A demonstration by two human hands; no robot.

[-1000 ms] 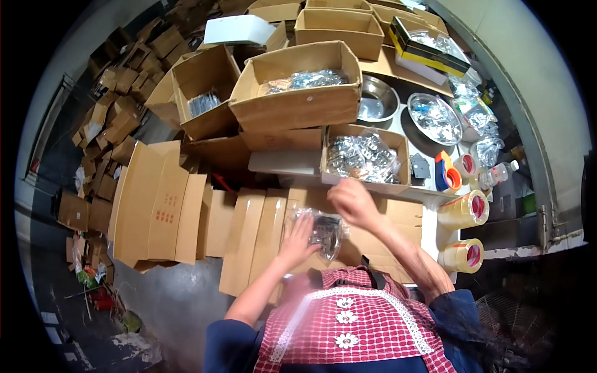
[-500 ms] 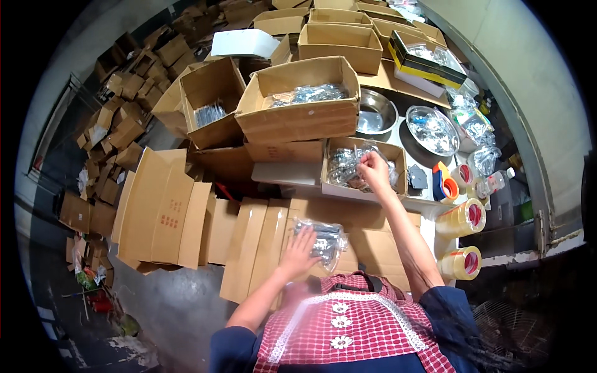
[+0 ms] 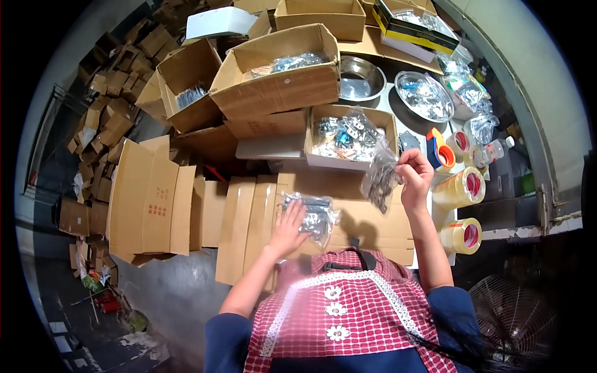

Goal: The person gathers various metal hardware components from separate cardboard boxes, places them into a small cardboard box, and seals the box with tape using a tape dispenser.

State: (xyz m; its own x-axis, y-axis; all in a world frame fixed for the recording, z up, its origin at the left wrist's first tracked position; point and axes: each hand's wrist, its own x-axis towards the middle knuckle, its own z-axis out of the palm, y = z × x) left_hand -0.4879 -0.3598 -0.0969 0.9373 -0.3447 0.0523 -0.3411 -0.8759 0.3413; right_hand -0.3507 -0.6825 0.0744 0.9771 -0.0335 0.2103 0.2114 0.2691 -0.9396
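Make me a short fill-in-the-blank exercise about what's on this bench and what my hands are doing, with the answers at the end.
1. The left hand rests on a clear plastic bag, which lies on flat brown ____.
2. The ____ hand pinches a second bag of small parts.
3. The red checked apron has three white ____ down its front.
4. The clear bottle has a ____ cap.

Missing words: cardboard; right; flowers; white.
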